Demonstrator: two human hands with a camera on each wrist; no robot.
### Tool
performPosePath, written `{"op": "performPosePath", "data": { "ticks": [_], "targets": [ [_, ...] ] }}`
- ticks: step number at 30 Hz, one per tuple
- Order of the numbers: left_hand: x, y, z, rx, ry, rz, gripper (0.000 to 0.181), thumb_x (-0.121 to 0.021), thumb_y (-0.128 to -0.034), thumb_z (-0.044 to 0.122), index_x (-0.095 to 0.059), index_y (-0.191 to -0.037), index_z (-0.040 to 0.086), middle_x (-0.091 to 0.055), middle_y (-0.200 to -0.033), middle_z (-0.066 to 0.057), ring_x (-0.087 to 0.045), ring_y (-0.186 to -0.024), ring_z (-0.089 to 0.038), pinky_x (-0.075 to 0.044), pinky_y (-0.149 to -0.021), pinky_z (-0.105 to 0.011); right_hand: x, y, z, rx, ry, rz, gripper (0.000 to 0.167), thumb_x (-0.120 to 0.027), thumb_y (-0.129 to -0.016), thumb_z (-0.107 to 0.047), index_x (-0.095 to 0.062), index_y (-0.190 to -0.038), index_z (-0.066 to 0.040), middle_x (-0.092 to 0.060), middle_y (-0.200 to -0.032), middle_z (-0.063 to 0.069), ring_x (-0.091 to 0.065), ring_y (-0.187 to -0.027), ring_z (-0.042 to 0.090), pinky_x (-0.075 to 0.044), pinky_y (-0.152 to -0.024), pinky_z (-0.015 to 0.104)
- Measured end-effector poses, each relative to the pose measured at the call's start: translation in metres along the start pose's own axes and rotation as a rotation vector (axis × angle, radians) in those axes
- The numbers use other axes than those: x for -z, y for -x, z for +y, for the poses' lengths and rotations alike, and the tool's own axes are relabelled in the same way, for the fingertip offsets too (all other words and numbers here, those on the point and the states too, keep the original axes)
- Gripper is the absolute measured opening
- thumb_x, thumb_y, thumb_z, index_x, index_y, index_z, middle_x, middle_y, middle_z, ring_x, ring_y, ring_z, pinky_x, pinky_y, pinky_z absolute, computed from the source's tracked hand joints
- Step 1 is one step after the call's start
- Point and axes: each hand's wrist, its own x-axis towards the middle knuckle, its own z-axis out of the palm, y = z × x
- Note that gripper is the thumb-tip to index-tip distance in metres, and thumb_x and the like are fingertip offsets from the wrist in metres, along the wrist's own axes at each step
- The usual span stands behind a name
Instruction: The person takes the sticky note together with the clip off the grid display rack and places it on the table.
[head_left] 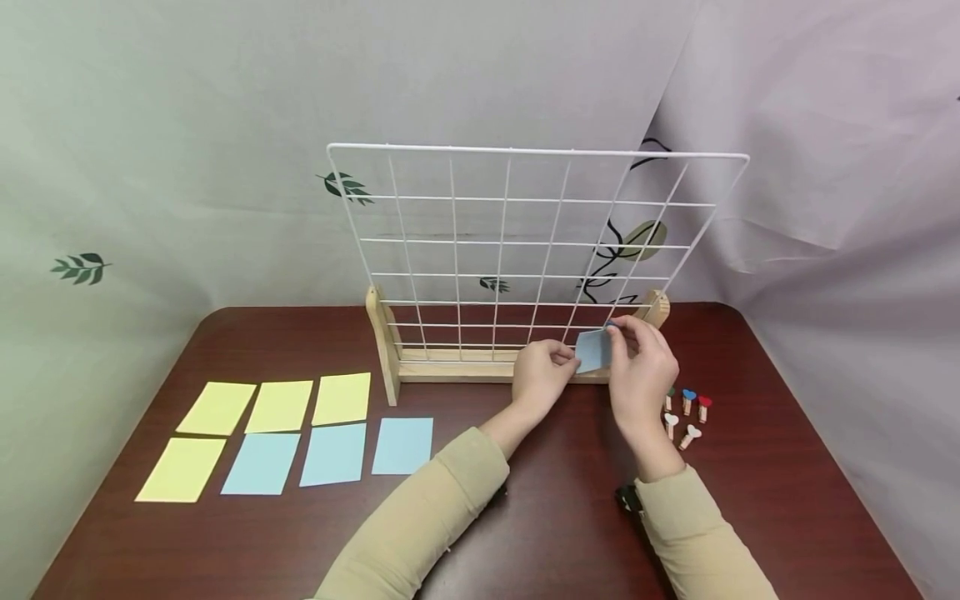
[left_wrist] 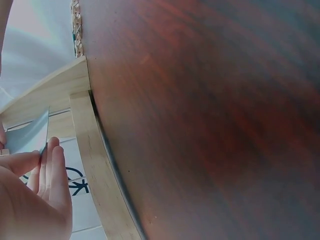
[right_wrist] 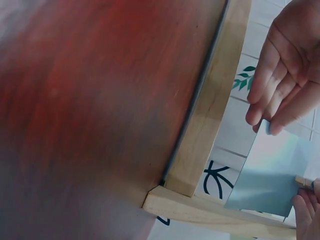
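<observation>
A blue sheet of paper [head_left: 592,351] is held up against the lower right of a white wire grid [head_left: 504,243]. My left hand [head_left: 542,377] pinches its lower left corner between thumb and fingers. At its upper right edge, my right hand [head_left: 643,371] pinches a small wooden clothespin [right_wrist: 302,182] with a blue top. That clothespin sits on the sheet's edge; whether it also bites a grid wire cannot be told. In the left wrist view the sheet [left_wrist: 31,134] bends slightly above the left fingers.
Yellow sheets [head_left: 279,407] and blue sheets [head_left: 402,446] lie in two rows at the left. Several heart-topped clothespins [head_left: 688,402] lie beside the right hand. A wooden stand [head_left: 457,371] with upright ends carries the grid. Patterned cloth [head_left: 187,150] hangs behind the table.
</observation>
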Motion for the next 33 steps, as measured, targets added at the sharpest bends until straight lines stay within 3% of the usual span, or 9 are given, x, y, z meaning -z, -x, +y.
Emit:
{"op": "performPosePath", "data": {
  "ticks": [14,21,23,28,33],
  "targets": [
    [-0.0011,-0.0023,-0.0039,-0.034,0.021,-0.008,0.006,-0.081,-0.0917,0.008,-0.082,-0.093,0.003,-0.083,-0.084,-0.008,-0.078,-0.068,-0.013,-0.053,-0.061,-0.010,-0.0012,0.0006,0.0053,0.037,-0.053,0.033,0.009,-0.079,-0.094,0.001,-0.079,-0.101,0.006,-0.077,-0.101,0.024,-0.075,-0.088,0.036,-0.046,-0.086,-0.004],
    [0.0007,-0.0016,-0.0028,-0.036,0.013,-0.002,0.006,-0.082,-0.0918,0.009,-0.083,-0.093,0.003,-0.083,-0.084,-0.007,-0.078,-0.069,-0.014,-0.053,-0.060,-0.010,0.0010,-0.0003,0.0075,0.044,-0.050,0.024,0.010,-0.080,-0.092,0.002,-0.079,-0.100,0.007,-0.078,-0.101,0.025,-0.064,-0.091,-0.008,-0.048,-0.085,-0.003],
    [0.0006,-0.0014,-0.0026,-0.034,0.009,-0.003,0.006,-0.082,-0.0918,0.010,-0.083,-0.094,0.004,-0.083,-0.084,-0.007,-0.078,-0.069,-0.013,-0.053,-0.060,-0.010,0.0014,-0.0006,0.0083,0.062,-0.034,0.018,0.010,-0.080,-0.093,0.000,-0.079,-0.101,0.007,-0.078,-0.101,0.025,-0.067,-0.091,-0.003,-0.046,-0.086,-0.004],
    [-0.0001,-0.0008,-0.0030,-0.023,0.027,-0.009,0.006,-0.082,-0.0917,0.009,-0.083,-0.094,0.003,-0.082,-0.084,-0.008,-0.078,-0.069,-0.015,-0.053,-0.060,-0.011,0.0006,-0.0011,0.0096,0.124,0.028,0.018,0.010,-0.080,-0.094,-0.001,-0.079,-0.101,0.007,-0.079,-0.102,0.024,-0.075,-0.094,0.035,-0.038,-0.089,-0.005],
    [0.0001,-0.0008,-0.0016,-0.007,-0.008,-0.002,0.006,-0.082,-0.0921,0.011,-0.083,-0.094,0.005,-0.082,-0.084,-0.006,-0.076,-0.068,-0.010,-0.052,-0.061,-0.010,0.0002,-0.0022,0.0064,0.099,0.051,0.025,0.010,-0.079,-0.095,-0.004,-0.080,-0.101,0.005,-0.080,-0.102,0.022,-0.076,-0.089,0.038,-0.038,-0.084,-0.003]
  ]
}}
